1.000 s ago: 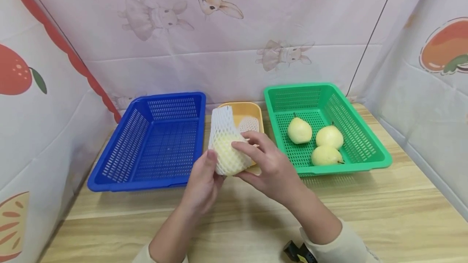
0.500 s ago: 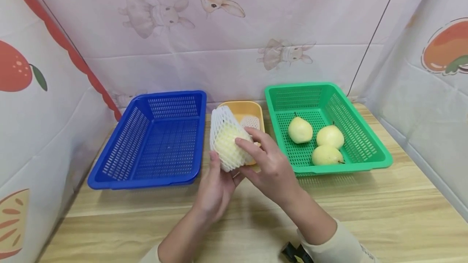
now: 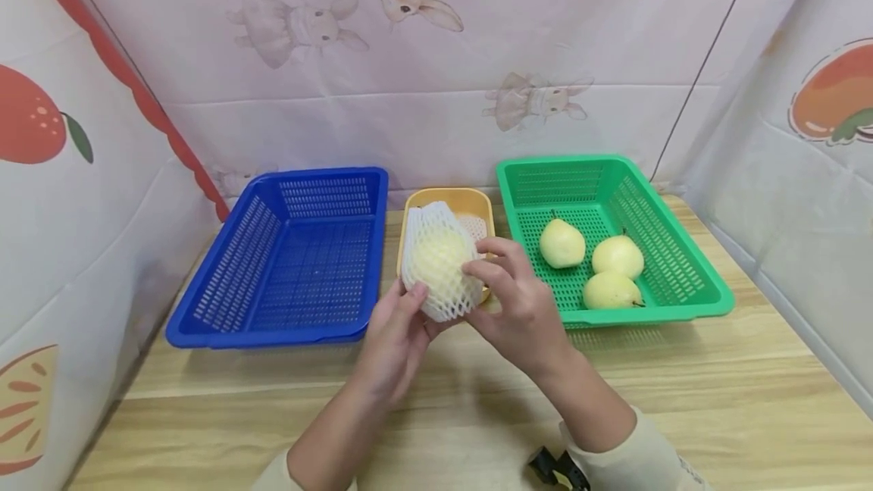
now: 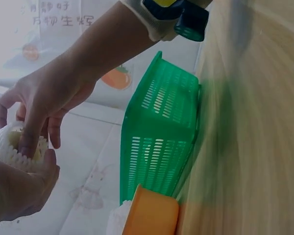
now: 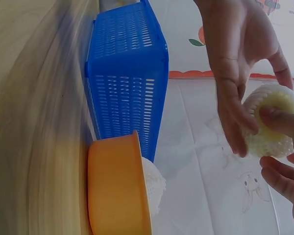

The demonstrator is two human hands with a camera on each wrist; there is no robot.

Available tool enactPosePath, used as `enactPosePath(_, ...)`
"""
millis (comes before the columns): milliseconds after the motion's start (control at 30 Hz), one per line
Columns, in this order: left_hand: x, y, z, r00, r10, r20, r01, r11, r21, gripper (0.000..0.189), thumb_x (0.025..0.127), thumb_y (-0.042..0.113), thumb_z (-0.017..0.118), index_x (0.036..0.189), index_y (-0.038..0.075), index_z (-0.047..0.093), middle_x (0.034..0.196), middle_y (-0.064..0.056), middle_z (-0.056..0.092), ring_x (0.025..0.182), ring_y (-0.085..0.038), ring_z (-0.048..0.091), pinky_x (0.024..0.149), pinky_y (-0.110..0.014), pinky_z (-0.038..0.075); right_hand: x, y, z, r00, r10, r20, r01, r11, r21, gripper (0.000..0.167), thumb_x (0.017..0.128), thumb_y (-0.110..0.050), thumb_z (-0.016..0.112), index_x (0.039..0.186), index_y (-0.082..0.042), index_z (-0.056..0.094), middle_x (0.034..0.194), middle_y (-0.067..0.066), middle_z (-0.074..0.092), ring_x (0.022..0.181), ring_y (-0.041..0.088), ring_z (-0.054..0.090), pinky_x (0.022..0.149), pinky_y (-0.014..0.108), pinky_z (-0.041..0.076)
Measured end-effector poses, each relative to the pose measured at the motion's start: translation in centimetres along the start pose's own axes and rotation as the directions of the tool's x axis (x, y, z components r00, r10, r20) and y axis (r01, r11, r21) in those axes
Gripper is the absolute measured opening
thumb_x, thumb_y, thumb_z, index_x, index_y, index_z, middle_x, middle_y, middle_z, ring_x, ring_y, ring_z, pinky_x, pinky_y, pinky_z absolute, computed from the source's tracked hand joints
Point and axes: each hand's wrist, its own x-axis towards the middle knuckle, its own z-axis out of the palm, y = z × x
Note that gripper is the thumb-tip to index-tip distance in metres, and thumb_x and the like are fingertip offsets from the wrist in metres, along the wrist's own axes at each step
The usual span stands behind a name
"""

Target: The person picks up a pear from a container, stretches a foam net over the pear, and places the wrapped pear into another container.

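Left hand (image 3: 402, 339) grasps a pale yellow pear (image 3: 439, 254), cupping it from beneath with its thumb laid on the near side. Right hand (image 3: 521, 309) pinches the same pear from the other side, its index and middle fingers bent against the white foam net (image 3: 450, 309) around the fruit. In the right wrist view, the right thumb presses on yellow skin at the net's open end. Both hands hold the pear up off the bench (image 3: 204, 419), and from the head view it overlaps a yellow box (image 3: 450, 193); the wrist views show it well apart from that box. Another foam net (image 3: 474, 226) lies in the box, partly hidden by the held fruit.

To the left of the box stands a blue basket (image 3: 273, 339), and to the right a green basket (image 3: 648, 315). Three bare pears rest in the green one: one pear toward the left (image 3: 562, 243), and two on the right side, close together, one in front of the other. Behind the baskets hangs a pale cloth (image 3: 409, 123) printed with rabbits. Near the right sleeve (image 3: 634, 457) is a small black device (image 3: 559, 468).
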Motion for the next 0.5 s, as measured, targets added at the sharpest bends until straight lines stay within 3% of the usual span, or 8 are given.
enactPosePath(200, 0.1, 0.7, -0.2, 0.999, -0.001, -0.053, 0.003, 0.999, 0.047, 0.054, 0.103, 0.021, 0.049, 0.150, 0.007, 0.027, 0.139, -0.013, 0.045, 0.118, -0.018, 0.057, 0.098, -0.030, 0.052, 0.0, -0.3, 0.0, 0.999, -0.034, 0.022, 0.033, 0.999, 0.027, 0.047, 0.066, -0.005, 0.088, 0.103, -0.008, 0.060, 0.114, 0.019, 0.056, 0.082, 0.030, 0.072, 0.068, 0.034, 0.062)
enactPosePath(267, 0.2, 0.7, -0.3, 0.996, 0.027, -0.082, -0.019, 0.996, 0.089, 0.052, 0.103, 0.019, 0.051, 0.149, 0.008, 0.030, 0.138, -0.013, 0.048, 0.118, -0.019, 0.058, 0.099, -0.032, 0.052, 0.1, -0.3, -0.2, 0.998, -0.023, 0.051, 0.019, 0.997, 0.071, 0.044, 0.074, -0.019, 0.086, 0.107, -0.008, 0.060, 0.117, 0.019, 0.055, 0.085, 0.028, 0.071, 0.069, 0.034, 0.061)
enactPosePath(333, 0.2, 0.8, -0.5, 0.991, 0.076, -0.111, -0.060, 0.988, 0.145, 0.051, 0.101, 0.015, 0.054, 0.147, 0.011, 0.033, 0.136, -0.013, 0.051, 0.119, -0.022, 0.058, 0.100, -0.034, 0.052, 0.2, -0.4, -0.5, 0.994, 0.030, 0.106, -0.047, 0.987, 0.155, 0.051, 0.082, -0.038, 0.080, 0.115, -0.007, 0.057, 0.123, 0.017, 0.054, 0.089, 0.025, 0.069, 0.070, 0.032, 0.060)
enactPosePath(433, 0.2, 1.1, -0.8, 0.982, 0.152, -0.112, -0.119, 0.959, 0.256, 0.055, 0.097, 0.013, 0.059, 0.147, 0.014, 0.036, 0.135, -0.013, 0.052, 0.120, -0.025, 0.057, 0.099, -0.035, 0.053, 0.4, -0.6, -0.9, 0.968, 0.156, 0.198, -0.212, 0.929, 0.302, 0.064, 0.087, -0.052, 0.070, 0.127, -0.006, 0.049, 0.128, 0.012, 0.051, 0.094, 0.020, 0.068, 0.071, 0.029, 0.059)
enactPosePath(500, 0.1, 1.2, -0.9, 0.983, 0.167, -0.081, -0.134, 0.941, 0.311, 0.060, 0.095, 0.016, 0.062, 0.148, 0.016, 0.035, 0.137, -0.013, 0.051, 0.121, -0.026, 0.056, 0.098, -0.034, 0.053, 0.4, -0.8, -1.0, 0.936, 0.243, 0.254, -0.329, 0.862, 0.385, 0.061, 0.087, -0.040, 0.075, 0.129, -0.006, 0.045, 0.127, 0.010, 0.049, 0.093, 0.019, 0.069, 0.073, 0.030, 0.060)
